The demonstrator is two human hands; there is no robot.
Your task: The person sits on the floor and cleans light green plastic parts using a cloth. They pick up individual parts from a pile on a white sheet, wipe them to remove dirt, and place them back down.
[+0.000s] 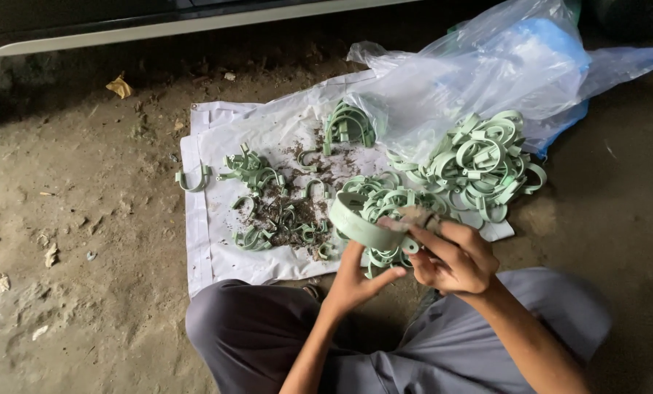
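Over the white sheet (pixel 199 241), left hand (pixel 356 281) closed on a pale green clamp ring (pixel 356 219), right hand (pixel 454 259) pinching a brownish scrap (pixel 416 214) at its rim; looks like mid-cleaning, next move needs steady grip.

A: Soft, dim daylight; no hard shadows anywhere on the dirt floor (pixel 86 241).
B: The top edge sinks into dark. The white sheet (pixel 217 146) and the clear plastic bag (pixel 501 66) are the brightest spots, with faint sheen.
A: The right hand (pixel 454 259) shows slight motion blur; the corners look a little soft
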